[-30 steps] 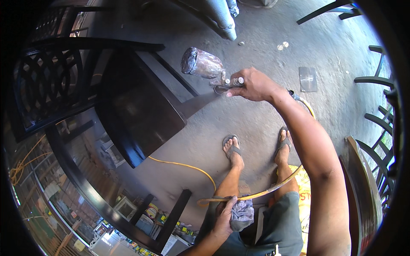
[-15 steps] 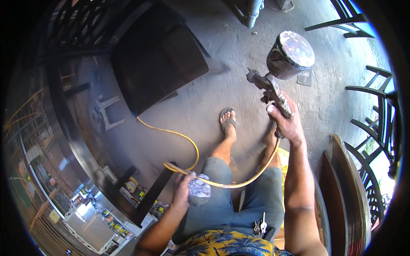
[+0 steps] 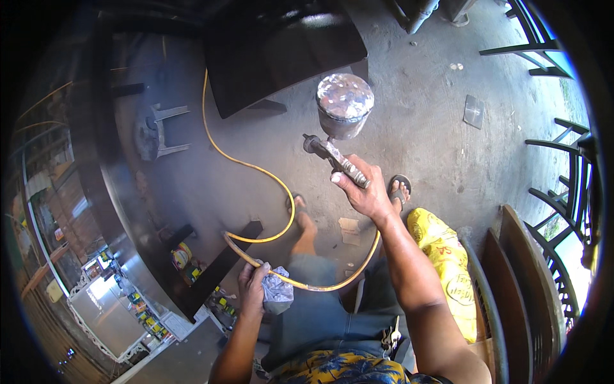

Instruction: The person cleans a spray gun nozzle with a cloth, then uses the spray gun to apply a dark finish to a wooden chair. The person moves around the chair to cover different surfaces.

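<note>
My right hand [image 3: 366,191] is wrapped round the handle of a metal spray gun [image 3: 334,157], held out in front of me. On top of the gun sits a paint-spattered round cup [image 3: 345,107], its nozzle pointing left. A yellow air hose [image 3: 326,287] hangs in a loop from below that hand. My left hand [image 3: 253,288], lower left, grips a crumpled pale rag [image 3: 276,286], and the hose passes over its fingers. Beyond the gun stands a dark, glossy table-like panel [image 3: 288,54], with a leg under its near edge.
A long dark frame [image 3: 137,237] runs down the left side. Dark chairs [image 3: 569,185] line the right edge. Brown wooden panels [image 3: 521,275] lean at lower right beside a yellow sack [image 3: 441,262]. The hose trails across the concrete floor [image 3: 441,147].
My right hand and the spray gun have moved left and a little nearer. My feet have shifted in a step. The view has turned, so the dark panel sits higher and farther right.
</note>
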The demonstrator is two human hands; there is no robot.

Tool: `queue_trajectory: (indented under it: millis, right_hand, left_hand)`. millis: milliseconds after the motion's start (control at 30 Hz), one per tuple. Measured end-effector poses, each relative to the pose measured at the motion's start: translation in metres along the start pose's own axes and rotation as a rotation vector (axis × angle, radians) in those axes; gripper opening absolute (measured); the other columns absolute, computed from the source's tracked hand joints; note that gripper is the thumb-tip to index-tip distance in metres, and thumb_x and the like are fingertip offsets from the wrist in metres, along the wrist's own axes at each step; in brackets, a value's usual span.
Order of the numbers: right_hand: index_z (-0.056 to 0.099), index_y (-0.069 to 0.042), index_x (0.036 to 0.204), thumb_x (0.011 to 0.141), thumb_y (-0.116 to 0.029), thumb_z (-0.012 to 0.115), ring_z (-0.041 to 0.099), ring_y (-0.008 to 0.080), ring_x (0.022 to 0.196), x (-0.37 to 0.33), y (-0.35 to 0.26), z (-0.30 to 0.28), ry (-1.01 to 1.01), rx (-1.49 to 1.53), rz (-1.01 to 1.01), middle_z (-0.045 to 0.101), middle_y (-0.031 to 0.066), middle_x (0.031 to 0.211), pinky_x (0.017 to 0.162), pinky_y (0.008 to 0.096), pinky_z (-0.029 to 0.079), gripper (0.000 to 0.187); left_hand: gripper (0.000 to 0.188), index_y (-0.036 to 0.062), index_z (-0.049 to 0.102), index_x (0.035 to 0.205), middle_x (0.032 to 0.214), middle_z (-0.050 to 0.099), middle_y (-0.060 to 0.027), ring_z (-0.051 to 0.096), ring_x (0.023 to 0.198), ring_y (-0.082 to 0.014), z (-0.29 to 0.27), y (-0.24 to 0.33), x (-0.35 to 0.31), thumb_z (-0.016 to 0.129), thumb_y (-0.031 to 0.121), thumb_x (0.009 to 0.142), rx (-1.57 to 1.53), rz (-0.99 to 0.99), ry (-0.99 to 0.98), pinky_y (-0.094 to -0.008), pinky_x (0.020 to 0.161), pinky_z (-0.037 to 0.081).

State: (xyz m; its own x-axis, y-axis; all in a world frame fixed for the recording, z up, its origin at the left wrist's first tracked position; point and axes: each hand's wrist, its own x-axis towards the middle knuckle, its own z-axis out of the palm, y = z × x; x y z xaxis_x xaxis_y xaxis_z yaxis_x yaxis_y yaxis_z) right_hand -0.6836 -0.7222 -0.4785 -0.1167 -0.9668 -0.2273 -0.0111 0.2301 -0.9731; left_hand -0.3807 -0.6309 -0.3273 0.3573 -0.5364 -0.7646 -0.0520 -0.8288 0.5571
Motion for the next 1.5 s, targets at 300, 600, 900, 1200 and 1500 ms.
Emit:
queue_trajectory:
  millis: [300, 600, 900, 1200, 1500]
  right_hand:
    - [0.068, -0.004, 0.096, 0.089, -0.028, 0.085, 0.060, 0.0324, 0.062, 0.061, 0.101, 0.072, 0.025, -0.126, -0.120, 0.063, 0.0163, 0.072, 0.061, 0.0407, 0.049, 0.030]
    - [0.067, -0.003, 0.096, 0.093, -0.036, 0.082, 0.059, 0.0399, 0.066, 0.086, 0.185, 0.130, 0.109, -0.190, 0.004, 0.064, 0.0202, 0.074, 0.064, 0.0450, 0.049, 0.036]
    - [0.068, -0.004, 0.103, 0.094, -0.044, 0.079, 0.064, 0.0483, 0.081, 0.109, 0.242, 0.147, 0.094, -0.249, 0.197, 0.069, 0.0239, 0.084, 0.073, 0.0479, 0.052, 0.043]
    - [0.066, -0.003, 0.101, 0.095, -0.040, 0.079, 0.062, 0.0428, 0.074, 0.068, 0.224, 0.168, 0.109, -0.285, 0.183, 0.067, 0.0225, 0.079, 0.068, 0.0463, 0.052, 0.039]
    - [0.063, -0.006, 0.098, 0.086, -0.020, 0.087, 0.065, 0.0397, 0.072, 0.017, 0.137, 0.218, 0.275, -0.199, -0.199, 0.066, 0.0185, 0.084, 0.064, 0.0422, 0.052, 0.030]
  left_hand:
    - [0.014, 0.0022, 0.063, 0.103, 0.089, 0.062, -0.0005, 0.057, 0.083, -0.0085, -0.010, -0.087, 0.101, 0.072, 0.012, 0.099, 0.258, 0.150, -0.088, -0.0287, 0.074, 0.049]
    - [0.016, -0.0028, 0.061, 0.106, 0.093, 0.064, -0.0038, 0.058, 0.087, -0.0100, -0.028, -0.111, 0.106, 0.069, 0.010, 0.102, 0.374, 0.210, -0.071, -0.0290, 0.076, 0.050]
    - [0.020, -0.0024, 0.062, 0.106, 0.093, 0.059, -0.0023, 0.053, 0.089, -0.0096, -0.044, -0.126, 0.121, 0.071, 0.014, 0.102, 0.279, 0.104, 0.042, -0.0285, 0.079, 0.048]
    - [0.015, -0.0008, 0.062, 0.102, 0.091, 0.059, -0.0007, 0.053, 0.085, -0.0085, -0.054, -0.126, 0.117, 0.072, 0.010, 0.100, 0.275, 0.119, 0.052, -0.0275, 0.074, 0.047]
    - [0.025, -0.0029, 0.062, 0.112, 0.103, 0.061, -0.0076, 0.055, 0.095, -0.0157, -0.114, -0.126, 0.129, 0.073, 0.015, 0.099, 0.186, 0.100, 0.156, -0.0330, 0.086, 0.048]
